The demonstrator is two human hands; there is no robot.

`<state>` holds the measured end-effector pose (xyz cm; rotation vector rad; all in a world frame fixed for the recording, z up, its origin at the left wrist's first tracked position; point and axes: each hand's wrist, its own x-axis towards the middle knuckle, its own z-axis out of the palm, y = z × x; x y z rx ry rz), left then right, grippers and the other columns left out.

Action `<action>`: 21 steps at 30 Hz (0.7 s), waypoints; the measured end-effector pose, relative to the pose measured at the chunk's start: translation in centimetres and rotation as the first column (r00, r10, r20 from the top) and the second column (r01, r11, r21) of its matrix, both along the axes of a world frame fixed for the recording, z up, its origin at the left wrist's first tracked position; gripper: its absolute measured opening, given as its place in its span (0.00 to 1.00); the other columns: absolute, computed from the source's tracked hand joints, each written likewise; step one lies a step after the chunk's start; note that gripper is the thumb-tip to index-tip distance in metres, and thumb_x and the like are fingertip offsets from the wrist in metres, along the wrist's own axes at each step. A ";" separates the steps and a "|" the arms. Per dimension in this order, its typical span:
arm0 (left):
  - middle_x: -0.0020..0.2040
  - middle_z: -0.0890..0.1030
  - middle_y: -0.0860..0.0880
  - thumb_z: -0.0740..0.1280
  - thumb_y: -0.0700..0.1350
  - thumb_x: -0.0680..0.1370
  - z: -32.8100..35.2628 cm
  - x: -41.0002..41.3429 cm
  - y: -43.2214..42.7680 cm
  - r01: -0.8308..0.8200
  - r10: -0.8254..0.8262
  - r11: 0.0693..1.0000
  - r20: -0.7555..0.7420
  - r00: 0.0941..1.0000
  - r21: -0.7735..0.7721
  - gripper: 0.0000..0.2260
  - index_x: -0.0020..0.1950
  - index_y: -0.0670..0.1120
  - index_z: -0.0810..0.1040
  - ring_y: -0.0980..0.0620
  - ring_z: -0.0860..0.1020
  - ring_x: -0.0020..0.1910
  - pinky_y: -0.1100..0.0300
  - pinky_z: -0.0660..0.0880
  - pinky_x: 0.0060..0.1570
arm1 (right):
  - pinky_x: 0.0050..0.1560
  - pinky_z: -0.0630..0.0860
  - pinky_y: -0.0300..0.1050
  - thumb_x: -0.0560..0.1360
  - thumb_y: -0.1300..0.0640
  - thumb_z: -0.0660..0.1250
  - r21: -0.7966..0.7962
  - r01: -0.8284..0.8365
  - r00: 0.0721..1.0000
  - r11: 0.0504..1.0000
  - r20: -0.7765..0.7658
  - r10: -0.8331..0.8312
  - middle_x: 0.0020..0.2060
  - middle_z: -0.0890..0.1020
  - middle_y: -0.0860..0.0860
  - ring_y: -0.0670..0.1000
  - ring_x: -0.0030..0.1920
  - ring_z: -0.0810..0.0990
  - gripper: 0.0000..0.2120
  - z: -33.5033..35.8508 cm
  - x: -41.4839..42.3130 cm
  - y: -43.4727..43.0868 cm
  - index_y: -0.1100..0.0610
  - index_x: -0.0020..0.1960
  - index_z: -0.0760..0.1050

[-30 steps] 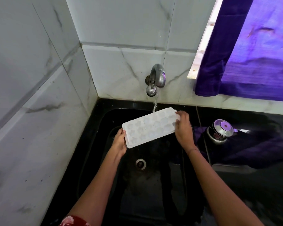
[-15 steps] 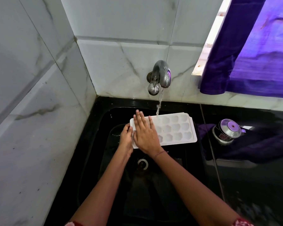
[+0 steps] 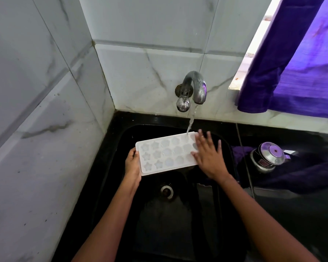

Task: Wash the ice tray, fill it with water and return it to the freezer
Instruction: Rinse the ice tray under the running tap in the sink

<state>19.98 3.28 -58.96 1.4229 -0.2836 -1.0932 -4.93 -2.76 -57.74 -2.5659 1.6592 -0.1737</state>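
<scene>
A white ice tray [image 3: 165,154] with star and flower shaped cells is held level over the black sink [image 3: 121,140]. My left hand [image 3: 133,165] grips its left end. My right hand [image 3: 208,156] lies flat with spread fingers on the tray's right end, covering the cells there. Water runs from the metal tap [image 3: 195,87] on the tiled wall and lands on the tray's far right corner, just beside my right fingertips.
The sink drain [image 3: 167,191] lies below the tray. A steel pressure cooker lid [image 3: 267,156] rests on a dark purple cloth [image 3: 301,174] on the black counter at right. A purple curtain [image 3: 295,59] hangs at upper right. Marble tile walls close the left and back.
My right hand has slid from the tray's left part to its right end. The tray has shifted slightly left under the stream, and my left hand keeps its grip.
</scene>
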 end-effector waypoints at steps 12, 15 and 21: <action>0.44 0.79 0.47 0.56 0.40 0.81 0.2 -0.1 0.4 0.057 -0.058 0.996 0.019 0.998 0.069 0.08 0.55 0.44 0.73 0.50 0.79 0.41 0.54 0.77 0.42 | 0.49 0.81 0.47 0.68 0.30 0.61 0.502 0.210 0.712 0.839 0.510 -0.483 0.50 0.82 0.50 0.52 0.46 0.82 0.33 9.2 10.2 -13.1 0.54 0.59 0.75; 0.46 0.80 0.46 0.56 0.40 0.82 0.1 -0.2 0.4 0.062 -0.064 0.996 0.025 0.998 0.069 0.08 0.56 0.44 0.74 0.49 0.79 0.43 0.52 0.77 0.45 | 0.29 0.74 0.35 0.75 0.42 0.63 0.648 0.114 0.600 0.753 0.560 -0.571 0.40 0.79 0.51 0.47 0.34 0.76 0.15 9.2 9.8 -13.3 0.55 0.46 0.75; 0.44 0.80 0.47 0.57 0.40 0.81 0.8 -0.5 0.4 0.062 -0.064 0.996 0.026 0.998 0.056 0.07 0.52 0.46 0.75 0.50 0.79 0.41 0.54 0.78 0.40 | 0.26 0.70 0.35 0.82 0.51 0.55 0.727 -0.207 0.299 0.655 0.685 -0.665 0.33 0.73 0.52 0.44 0.27 0.74 0.13 9.4 8.0 -10.4 0.57 0.44 0.71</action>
